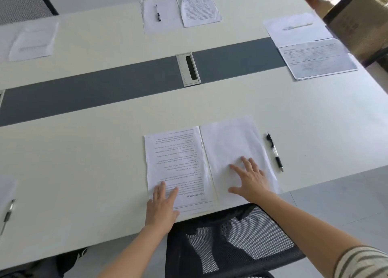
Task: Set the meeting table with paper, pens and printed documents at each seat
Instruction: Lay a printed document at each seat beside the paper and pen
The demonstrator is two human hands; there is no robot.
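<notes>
At the near seat a printed document [176, 158] lies beside a blank sheet of paper [231, 143] on the white table [84, 162]. My left hand [161, 208] rests flat on the document's near edge, fingers straight. My right hand [249, 179] presses flat on the blank sheet with fingers spread. A black and white pen [275, 151] lies on the table just right of the blank sheet, untouched.
A black mesh chair [231, 242] stands under my arms. Across the table lie a sheet with a pen [157, 13] and a printed page [199, 9]. Papers [315, 57] sit at the right end, one sheet [31, 42] far left, a pen [7, 214] near left. A cable port [188, 68] sits mid-table.
</notes>
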